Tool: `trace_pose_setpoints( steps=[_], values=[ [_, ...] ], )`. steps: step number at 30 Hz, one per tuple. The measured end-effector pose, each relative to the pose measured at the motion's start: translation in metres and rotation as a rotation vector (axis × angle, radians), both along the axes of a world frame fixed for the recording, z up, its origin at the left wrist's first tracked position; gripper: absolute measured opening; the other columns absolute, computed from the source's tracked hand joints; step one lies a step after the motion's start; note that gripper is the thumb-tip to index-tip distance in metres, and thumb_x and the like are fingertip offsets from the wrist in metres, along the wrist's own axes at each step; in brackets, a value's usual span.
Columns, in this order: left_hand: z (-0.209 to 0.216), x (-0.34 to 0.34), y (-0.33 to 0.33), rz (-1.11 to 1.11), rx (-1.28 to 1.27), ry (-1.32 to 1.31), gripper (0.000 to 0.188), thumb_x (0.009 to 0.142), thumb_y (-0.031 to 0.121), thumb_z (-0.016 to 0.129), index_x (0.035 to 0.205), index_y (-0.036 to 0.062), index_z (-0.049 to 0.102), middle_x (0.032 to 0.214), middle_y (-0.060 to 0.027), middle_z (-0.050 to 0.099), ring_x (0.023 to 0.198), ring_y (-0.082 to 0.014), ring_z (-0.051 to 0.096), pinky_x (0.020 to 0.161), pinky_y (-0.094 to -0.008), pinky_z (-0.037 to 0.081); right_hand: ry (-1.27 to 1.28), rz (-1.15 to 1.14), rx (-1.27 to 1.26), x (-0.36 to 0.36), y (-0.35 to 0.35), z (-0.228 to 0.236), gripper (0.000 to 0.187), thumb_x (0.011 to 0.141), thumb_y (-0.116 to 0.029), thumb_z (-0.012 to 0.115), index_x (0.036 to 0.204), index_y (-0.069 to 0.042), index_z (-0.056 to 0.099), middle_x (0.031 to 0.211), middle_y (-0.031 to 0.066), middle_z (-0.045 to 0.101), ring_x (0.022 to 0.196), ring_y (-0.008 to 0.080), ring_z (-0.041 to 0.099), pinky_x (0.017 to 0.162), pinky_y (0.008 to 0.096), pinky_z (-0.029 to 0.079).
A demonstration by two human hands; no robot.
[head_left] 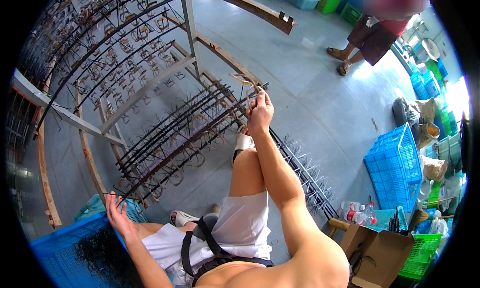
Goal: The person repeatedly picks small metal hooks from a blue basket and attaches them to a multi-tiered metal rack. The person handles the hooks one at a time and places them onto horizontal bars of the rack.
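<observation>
Head view: right hand [260, 110] pinches a tan curved strip [242, 78], long axis pointing up-left (left hand [119, 214]: can't tell grip).

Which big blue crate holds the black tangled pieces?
The lower-left blue crate, beside the left hand: black pieces lie heaped inside. The tall blue crate at far right shows none.

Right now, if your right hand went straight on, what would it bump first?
Probably the wooden rail, just past the tan curved piece the right hand holds, but depth is unclear.
</observation>
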State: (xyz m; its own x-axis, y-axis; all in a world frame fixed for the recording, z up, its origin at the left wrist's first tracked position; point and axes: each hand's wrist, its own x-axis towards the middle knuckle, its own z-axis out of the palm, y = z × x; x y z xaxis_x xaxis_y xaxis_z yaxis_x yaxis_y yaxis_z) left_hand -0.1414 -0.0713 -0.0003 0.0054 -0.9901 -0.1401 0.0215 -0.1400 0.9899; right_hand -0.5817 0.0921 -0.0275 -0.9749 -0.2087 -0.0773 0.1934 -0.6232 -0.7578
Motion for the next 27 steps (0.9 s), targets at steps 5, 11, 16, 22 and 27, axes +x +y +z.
trace_pose_setpoints(
  steps=[5, 11, 16, 22, 27],
  values=[
    [-0.001, -0.003, -0.002, -0.025, 0.014, -0.018, 0.046, 0.089, 0.025, 0.052, 0.128, 0.0034, 0.046, 0.126, -0.0041, 0.053, 0.102, -0.0155, 0.051, 0.082, -0.0277, 0.040, 0.055, 0.007, 0.102, -0.005, 0.005, -0.006, 0.022, 0.097, -0.025, 0.043, 0.089, -0.007, 0.055, 0.055, -0.0036, 0.042, 0.042, 0.0051, 0.035, 0.037, 0.0211, 0.030],
    [-0.022, 0.000, -0.012, -0.002, -0.006, -0.110, 0.048, 0.088, 0.033, 0.050, 0.127, 0.0038, 0.050, 0.124, -0.0062, 0.051, 0.104, -0.0197, 0.049, 0.089, -0.0345, 0.037, 0.150, 0.002, 0.263, -0.006, 0.010, -0.003, 0.024, 0.095, -0.026, 0.046, 0.080, -0.010, 0.052, 0.055, -0.0040, 0.041, 0.046, 0.0062, 0.037, 0.040, 0.0219, 0.031],
    [0.004, -0.009, -0.007, 0.082, -0.004, -0.248, 0.050, 0.091, 0.034, 0.047, 0.131, 0.0040, 0.045, 0.128, -0.0083, 0.049, 0.110, -0.0234, 0.048, 0.095, -0.0365, 0.036, 0.135, 0.122, 0.178, 0.000, 0.004, 0.005, 0.021, 0.096, -0.026, 0.046, 0.101, -0.008, 0.057, 0.056, -0.0050, 0.041, 0.045, 0.0044, 0.035, 0.040, 0.0199, 0.029],
    [-0.018, 0.003, -0.019, -0.034, -0.006, -0.020, 0.049, 0.094, 0.027, 0.042, 0.134, 0.0002, 0.038, 0.134, -0.0122, 0.045, 0.123, -0.0291, 0.041, 0.104, -0.0368, 0.029, 0.158, 0.104, 0.267, -0.002, 0.010, 0.005, 0.024, 0.096, -0.026, 0.045, 0.107, -0.007, 0.056, 0.057, -0.0062, 0.040, 0.047, 0.0034, 0.035, 0.041, 0.0200, 0.030],
    [-0.031, 0.004, -0.025, -0.018, 0.001, -0.027, 0.052, 0.093, 0.031, 0.044, 0.135, 0.0013, 0.036, 0.134, -0.0128, 0.044, 0.123, -0.0295, 0.041, 0.104, -0.0382, 0.031, 0.149, 0.089, 0.274, -0.006, 0.007, 0.000, 0.021, 0.095, -0.027, 0.048, 0.101, -0.009, 0.056, 0.055, -0.0056, 0.040, 0.044, 0.0042, 0.034, 0.038, 0.0209, 0.029]
  ],
)
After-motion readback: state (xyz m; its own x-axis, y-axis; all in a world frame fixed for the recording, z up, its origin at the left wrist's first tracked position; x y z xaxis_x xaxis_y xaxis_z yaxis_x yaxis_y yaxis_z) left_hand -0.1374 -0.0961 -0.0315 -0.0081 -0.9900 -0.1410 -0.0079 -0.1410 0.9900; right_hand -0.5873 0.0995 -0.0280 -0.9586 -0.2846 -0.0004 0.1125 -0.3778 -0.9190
